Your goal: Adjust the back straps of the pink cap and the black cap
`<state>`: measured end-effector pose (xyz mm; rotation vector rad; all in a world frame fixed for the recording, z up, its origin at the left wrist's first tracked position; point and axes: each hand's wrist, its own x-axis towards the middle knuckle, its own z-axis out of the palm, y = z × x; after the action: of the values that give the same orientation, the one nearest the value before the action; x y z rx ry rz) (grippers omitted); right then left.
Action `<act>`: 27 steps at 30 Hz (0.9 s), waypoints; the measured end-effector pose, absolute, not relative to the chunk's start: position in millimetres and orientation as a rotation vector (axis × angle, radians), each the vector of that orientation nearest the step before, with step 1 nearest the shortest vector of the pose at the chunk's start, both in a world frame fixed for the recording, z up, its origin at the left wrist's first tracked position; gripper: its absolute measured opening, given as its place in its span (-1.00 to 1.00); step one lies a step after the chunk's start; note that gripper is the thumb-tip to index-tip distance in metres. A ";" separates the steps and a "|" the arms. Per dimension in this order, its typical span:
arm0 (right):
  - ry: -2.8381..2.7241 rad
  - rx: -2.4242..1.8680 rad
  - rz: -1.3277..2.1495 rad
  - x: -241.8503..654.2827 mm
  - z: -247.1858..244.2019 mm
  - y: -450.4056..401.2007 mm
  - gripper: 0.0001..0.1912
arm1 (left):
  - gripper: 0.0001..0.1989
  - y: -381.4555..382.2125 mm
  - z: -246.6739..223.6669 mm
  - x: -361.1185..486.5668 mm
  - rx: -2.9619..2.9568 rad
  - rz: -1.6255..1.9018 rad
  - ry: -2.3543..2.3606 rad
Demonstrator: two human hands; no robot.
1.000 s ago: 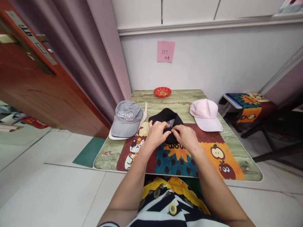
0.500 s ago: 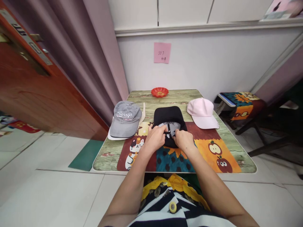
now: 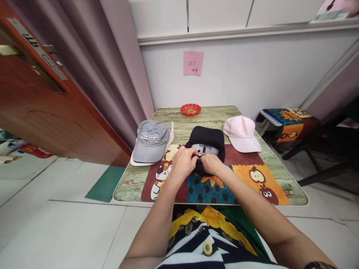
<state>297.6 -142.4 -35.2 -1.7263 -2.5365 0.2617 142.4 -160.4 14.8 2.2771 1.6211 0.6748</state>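
Observation:
A black cap (image 3: pixel 206 134) lies in the middle of the table, its back opening and strap turned toward me. My left hand (image 3: pixel 183 160) pinches the strap near its metal buckle (image 3: pixel 200 157). From the other side my right hand (image 3: pixel 211 163) grips the strap close by, its fingertips almost meeting the left ones. The fingers partly hide the strap. To the left sits a grey cap (image 3: pixel 151 140) with white lettering, on top of a pale cap (image 3: pixel 171 134) that shows at its edges. A pink cap (image 3: pixel 242 132) rests to the right.
A red scalloped dish (image 3: pixel 190 109) stands at the table's back edge, by the wall. A patterned mat (image 3: pixel 252 177) covers the table's front middle. Left is a wooden door (image 3: pixel 56 119) beside a curtain; right is a cloth-covered stool (image 3: pixel 291 118).
My hands have come closer together at the strap, the right one moving left and slightly lower. The black cap has turned and shifted a little to the right.

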 end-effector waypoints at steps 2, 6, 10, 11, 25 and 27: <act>-2.557 -1.746 0.271 300.4 -37.2 -140.3 -0.73 | -0.83 -157.9 14.0 138.7 2.219 0.734 1.600; -2.398 -1.715 0.317 313.4 -30.7 -134.8 -0.72 | -0.86 -150.6 12.2 131.3 2.046 0.895 1.405; -1.772 -1.467 0.543 329.0 -23.5 -130.1 -0.71 | -0.86 -147.7 11.0 127.9 1.835 0.994 1.188; -1.621 -1.356 0.631 331.9 -21.0 -130.4 -0.73 | -0.86 -148.1 10.9 127.9 1.799 1.012 1.145; -1.336 -0.967 0.999 338.1 33.8 -167.0 -0.73 | -0.82 -153.4 16.2 140.9 1.324 1.164 1.016; -1.358 -0.987 1.079 327.5 27.0 -166.8 -0.71 | -0.80 -154.1 15.6 141.9 1.290 1.187 1.038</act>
<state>327.5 -166.8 27.0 -0.9868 -1.3583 1.0789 141.9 -154.1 15.6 1.2898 1.0381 1.1873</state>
